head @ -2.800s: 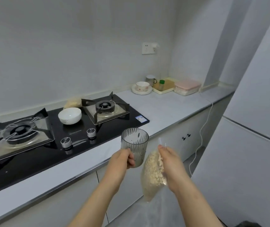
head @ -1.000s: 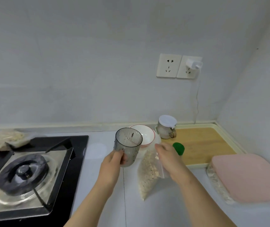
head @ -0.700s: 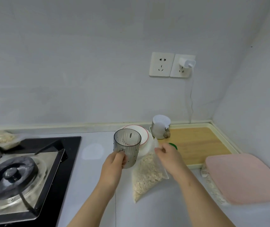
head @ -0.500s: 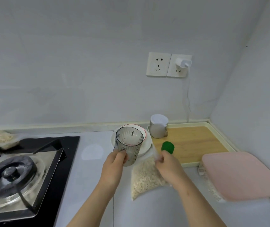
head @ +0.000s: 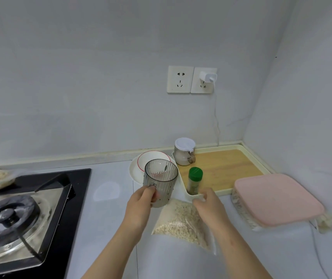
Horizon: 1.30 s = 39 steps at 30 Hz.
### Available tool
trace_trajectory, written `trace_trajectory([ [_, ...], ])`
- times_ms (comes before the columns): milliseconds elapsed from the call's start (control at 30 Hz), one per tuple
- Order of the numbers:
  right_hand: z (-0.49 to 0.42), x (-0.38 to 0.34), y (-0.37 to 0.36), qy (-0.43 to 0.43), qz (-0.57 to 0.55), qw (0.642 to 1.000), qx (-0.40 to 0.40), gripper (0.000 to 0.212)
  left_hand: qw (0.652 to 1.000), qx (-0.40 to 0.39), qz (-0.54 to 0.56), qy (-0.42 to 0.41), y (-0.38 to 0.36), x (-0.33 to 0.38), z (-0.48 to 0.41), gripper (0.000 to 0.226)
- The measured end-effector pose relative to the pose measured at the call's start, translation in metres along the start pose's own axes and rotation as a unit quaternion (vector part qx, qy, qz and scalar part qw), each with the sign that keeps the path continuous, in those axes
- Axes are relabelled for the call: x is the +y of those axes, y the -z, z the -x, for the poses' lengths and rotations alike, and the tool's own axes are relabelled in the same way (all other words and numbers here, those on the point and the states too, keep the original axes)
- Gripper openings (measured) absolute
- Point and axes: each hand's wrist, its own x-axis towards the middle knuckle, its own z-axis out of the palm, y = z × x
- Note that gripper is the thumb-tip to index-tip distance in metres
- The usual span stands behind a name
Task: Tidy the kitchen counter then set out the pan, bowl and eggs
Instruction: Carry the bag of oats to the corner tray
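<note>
Grey kitchen counter point(head: 110, 218) runs from the black glass gas hob point(head: 76, 178) at its left to the wall corner at its right. The clear plastic bag of oats point(head: 179, 222), which hung in the air half a second ago, now lies on the counter just before the near left corner of the cream tray with a wooden floor point(head: 225, 168). The right hand point(head: 209, 206) still pinches the bag's top with curled fingers. The left hand point(head: 141, 204) keeps its grip round the ribbed smoky plastic cup point(head: 161, 182), held upright above the counter.

Tidying looks to be midway: the bag is down, the cup is not yet placed. Of the task's things only a red-rimmed white bowl point(head: 151, 161) shows, behind the cup on a white plate point(head: 133, 172); no pan or eggs are in view.

Room is tight toward the back. A green-capped spice bottle point(head: 195, 181) stands at the tray's corner, just beyond the right fingers, and could be tipped. A pink-lidded box point(head: 275, 198) closes the right side. Bare counter lies between the hob and the bag.
</note>
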Motion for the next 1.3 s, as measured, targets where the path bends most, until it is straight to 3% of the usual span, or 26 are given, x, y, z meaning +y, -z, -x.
trace_trajectory([
  [133,0.012,-0.03,0.002,0.066,-0.147,0.987,0.007,0.035,0.999,-0.017,0.01,-0.033,-0.001,0.013,0.003,0.03],
  [267,0.027,-0.056,0.003,0.096,-0.279,0.954,-0.061,0.039,0.996,-0.03,-0.016,-0.084,-0.005,0.024,0.003,0.027],
  [367,0.031,-0.065,0.005,0.121,-0.293,0.946,-0.071,0.043,0.98,-0.04,-0.109,-0.163,-0.011,0.035,-0.003,0.03],
  [500,0.019,-0.076,0.016,0.158,-0.267,0.951,-0.02,0.018,0.944,-0.072,-0.235,-0.218,-0.023,0.052,-0.022,0.024],
  [600,0.004,-0.084,0.03,0.163,-0.29,0.943,0.03,0.015,0.911,-0.084,-0.305,-0.263,-0.035,0.064,-0.039,0.03],
  [733,-0.02,-0.093,0.056,0.189,-0.296,0.933,0.083,0.018,0.883,-0.114,-0.327,-0.318,-0.052,0.079,-0.055,0.063],
  [867,-0.048,-0.089,0.08,0.194,-0.269,0.935,0.128,0.016,0.934,-0.111,-0.208,-0.268,-0.06,0.088,-0.075,0.015],
  [933,-0.065,-0.083,0.091,0.187,-0.251,0.937,0.154,0.016,0.962,-0.069,-0.151,-0.215,-0.061,0.085,-0.087,0.014],
  [1033,-0.091,-0.071,0.096,0.168,-0.214,0.947,0.168,0.01,0.977,-0.025,-0.143,-0.155,-0.063,0.069,-0.105,0.011],
  [1167,-0.13,-0.042,0.094,0.127,-0.145,0.966,0.172,0.009,0.974,-0.019,-0.195,-0.114,-0.075,0.046,-0.129,0.017],
  [1300,-0.17,-0.019,0.087,0.11,-0.057,0.977,0.173,0.009,0.957,-0.032,-0.257,-0.128,-0.093,0.046,-0.152,0.027],
])
